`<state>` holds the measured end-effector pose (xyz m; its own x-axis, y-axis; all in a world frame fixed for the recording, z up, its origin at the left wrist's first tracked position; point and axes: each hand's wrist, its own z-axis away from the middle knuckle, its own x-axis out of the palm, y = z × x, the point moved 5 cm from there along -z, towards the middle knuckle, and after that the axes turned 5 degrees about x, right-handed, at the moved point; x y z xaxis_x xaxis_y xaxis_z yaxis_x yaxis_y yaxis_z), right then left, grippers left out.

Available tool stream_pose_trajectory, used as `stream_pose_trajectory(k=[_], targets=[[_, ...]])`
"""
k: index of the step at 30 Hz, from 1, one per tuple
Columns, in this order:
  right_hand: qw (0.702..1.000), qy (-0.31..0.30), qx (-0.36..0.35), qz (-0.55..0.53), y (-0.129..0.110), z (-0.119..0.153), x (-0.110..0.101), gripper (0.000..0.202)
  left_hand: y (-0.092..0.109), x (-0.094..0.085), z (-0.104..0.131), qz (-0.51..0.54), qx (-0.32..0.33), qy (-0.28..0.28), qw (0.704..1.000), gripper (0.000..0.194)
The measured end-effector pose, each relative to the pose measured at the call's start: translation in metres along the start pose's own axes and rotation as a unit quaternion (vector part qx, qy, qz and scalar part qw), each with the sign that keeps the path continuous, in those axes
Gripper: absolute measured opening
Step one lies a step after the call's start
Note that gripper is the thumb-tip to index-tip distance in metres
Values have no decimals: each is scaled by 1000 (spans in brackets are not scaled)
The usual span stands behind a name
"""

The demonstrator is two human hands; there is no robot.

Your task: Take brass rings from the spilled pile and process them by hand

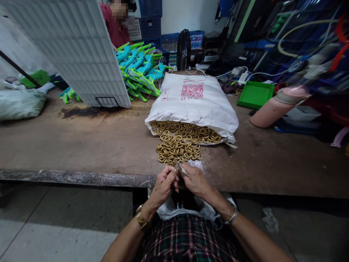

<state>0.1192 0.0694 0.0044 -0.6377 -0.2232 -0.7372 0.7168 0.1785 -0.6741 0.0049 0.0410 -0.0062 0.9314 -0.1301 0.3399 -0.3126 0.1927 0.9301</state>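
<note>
At the table's front edge my two hands meet, fingertips almost touching. My left hand (165, 182) is closed, pinching a brass-coloured ring (176, 169) between thumb and forefinger. My right hand (196, 182) is closed around a small grey metal tool (184, 171) whose tip points toward that ring; its exact kind is not clear. Just beyond the fingers lies a loose pile of brass-coloured rings (178, 147). It spills from the open mouth of a white woven sack (196, 105) with red print. Below my hands, a white bag (178, 211) sits open at my lap.
A white ribbed panel (81, 51) stands on the wooden table (81, 145) at left, with green and blue plastic parts (143, 69) behind it. To the right are a green tray (256, 94) and a pink bottle (278, 107). Another person (116, 25) is at the back left.
</note>
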Motion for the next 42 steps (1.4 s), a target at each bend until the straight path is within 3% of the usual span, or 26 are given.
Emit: stream_pose_trajectory(k=[5, 11, 16, 19, 23, 28, 36, 42], targets=[[995, -33, -11, 95, -3, 2, 6, 20, 5, 0, 0, -44, -4, 4, 999, 37], [983, -83, -5, 165, -3, -1, 6, 23, 4, 2, 6, -21, 5, -9, 1000, 37], [979, -14, 55, 194, 3, -10, -7, 20, 10, 17, 16, 85, -8, -69, 994, 31], [981, 53, 61, 176, 1, -21, -18, 19, 11, 16, 14, 155, -36, -34, 987, 32], [973, 119, 75, 180, -7, -40, -28, 17, 7, 9, 10, 173, -53, 5, 983, 28], [964, 77, 102, 233, -18, -56, -20, 15, 0, 3, 11, 212, -72, 41, 974, 21], [967, 63, 95, 227, -6, -57, -9, 16, -10, -5, 9, 297, -126, 61, 945, 24], [972, 121, 43, 198, 4, -56, -15, 14, -16, -9, 5, 297, -145, 116, 937, 33]])
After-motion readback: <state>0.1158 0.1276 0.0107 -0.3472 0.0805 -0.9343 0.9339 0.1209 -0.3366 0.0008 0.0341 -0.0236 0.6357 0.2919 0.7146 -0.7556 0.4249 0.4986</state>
